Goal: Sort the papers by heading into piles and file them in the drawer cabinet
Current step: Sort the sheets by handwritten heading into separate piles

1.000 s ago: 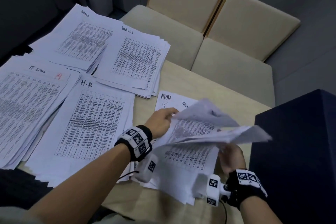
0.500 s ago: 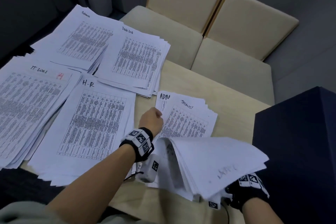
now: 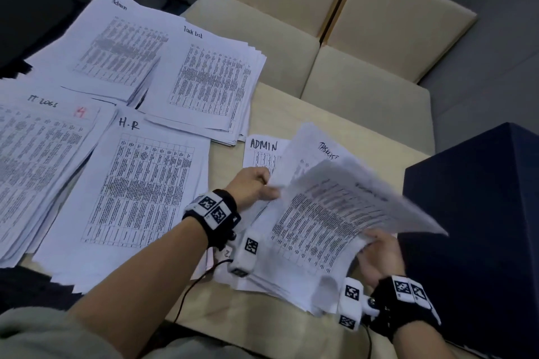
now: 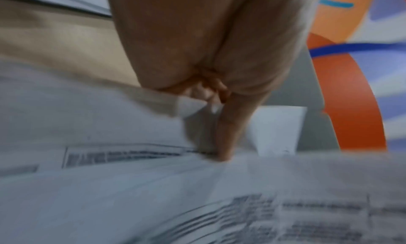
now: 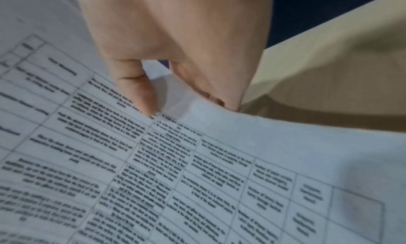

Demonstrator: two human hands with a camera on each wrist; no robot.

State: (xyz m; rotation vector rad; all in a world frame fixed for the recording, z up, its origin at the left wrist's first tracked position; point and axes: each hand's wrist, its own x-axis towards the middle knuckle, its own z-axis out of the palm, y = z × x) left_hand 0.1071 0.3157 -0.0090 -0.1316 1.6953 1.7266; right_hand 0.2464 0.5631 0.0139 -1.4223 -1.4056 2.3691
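Note:
Several sorted piles of printed sheets lie on the table: Admin (image 3: 116, 46), Task List (image 3: 210, 79), IT Logs (image 3: 38, 154) and H.R (image 3: 137, 183). An unsorted stack (image 3: 291, 277) sits near the front, with sheets headed ADMIN (image 3: 262, 146) and Tasklist (image 3: 328, 151) showing at its far end. My left hand (image 3: 259, 188) pinches the left edge of lifted sheets (image 3: 326, 213); its thumb and fingers (image 4: 224, 126) close on the paper. My right hand (image 3: 379, 253) grips the right edge of the same lifted, curling sheets (image 5: 219, 161), thumb (image 5: 140, 91) on top.
A dark blue cabinet (image 3: 478, 227) stands right of the table, close to my right hand. Two beige chairs (image 3: 344, 52) are pushed against the table's far edge. Bare table top (image 3: 291, 114) shows between the Task List pile and the unsorted stack.
The lifted sheets, folded back over my right hand half a second ago, have swung forward over the stack. My left hand moved right and took hold of their left edge.

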